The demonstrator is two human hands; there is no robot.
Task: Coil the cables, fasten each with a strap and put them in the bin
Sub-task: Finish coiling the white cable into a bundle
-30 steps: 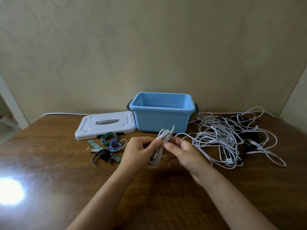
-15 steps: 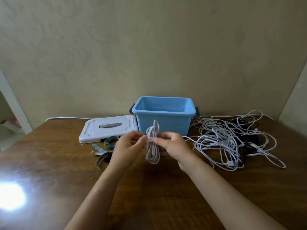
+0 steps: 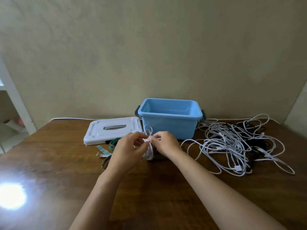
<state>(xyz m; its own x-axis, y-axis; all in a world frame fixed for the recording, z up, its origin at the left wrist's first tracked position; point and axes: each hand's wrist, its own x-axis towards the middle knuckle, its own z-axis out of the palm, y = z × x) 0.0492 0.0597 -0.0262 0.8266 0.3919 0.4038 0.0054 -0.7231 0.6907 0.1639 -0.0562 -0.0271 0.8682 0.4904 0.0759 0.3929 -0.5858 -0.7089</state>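
Head view: coiled cable (image 3: 150, 151) pinched between both hands' fingers (image 3: 143, 138).

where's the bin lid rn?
Head view: the white lid lies flat on the table, left of the blue bin, with loose straps just in front.

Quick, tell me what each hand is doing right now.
Left hand: grip pinches the strap at the middle of the coiled white cable.
Right hand: grip pinches the same coil at the strap from the other side.
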